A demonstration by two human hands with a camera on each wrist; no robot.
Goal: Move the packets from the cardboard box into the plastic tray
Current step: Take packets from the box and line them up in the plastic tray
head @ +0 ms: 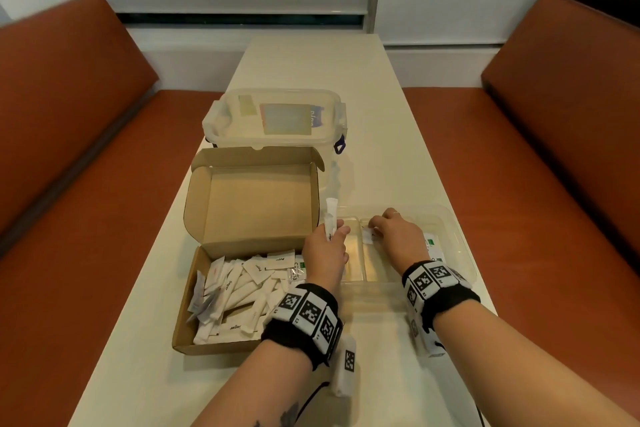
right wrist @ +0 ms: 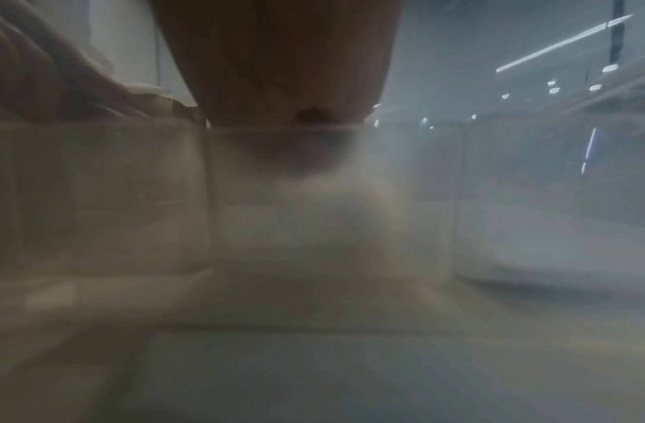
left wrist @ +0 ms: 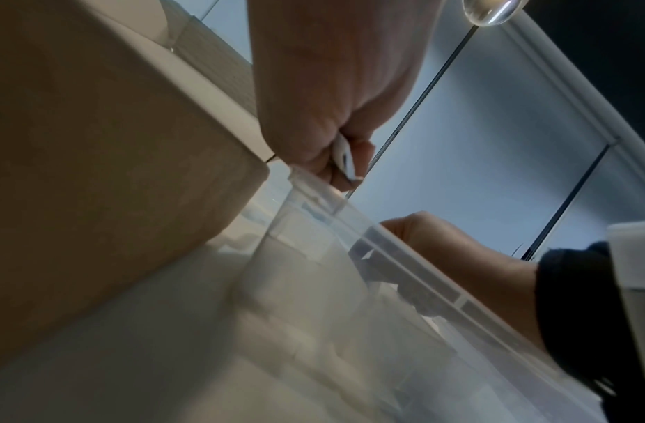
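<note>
An open cardboard box [head: 187, 308] at the left holds several white packets [head: 239, 288]. To its right lies the clear plastic tray [head: 460, 243] with divided compartments. My left hand [head: 327, 246] is at the tray's left edge and grips upright white stick packets [head: 330, 215]; their lower end shows between the fingers [left wrist: 344, 160]. My right hand [head: 388, 236] is inside the tray's middle compartment and pinches a small white packet [head: 367, 234]. A green-marked packet [head: 433, 246] lies in the tray's right part. The right wrist view is blurred by the tray wall [right wrist: 314, 200].
A lidded clear plastic container [head: 277, 118] stands behind the box's raised lid [head: 256, 204]. The cream table [head: 311, 62] runs on towards the window. Orange benches [head: 69, 149] flank both sides.
</note>
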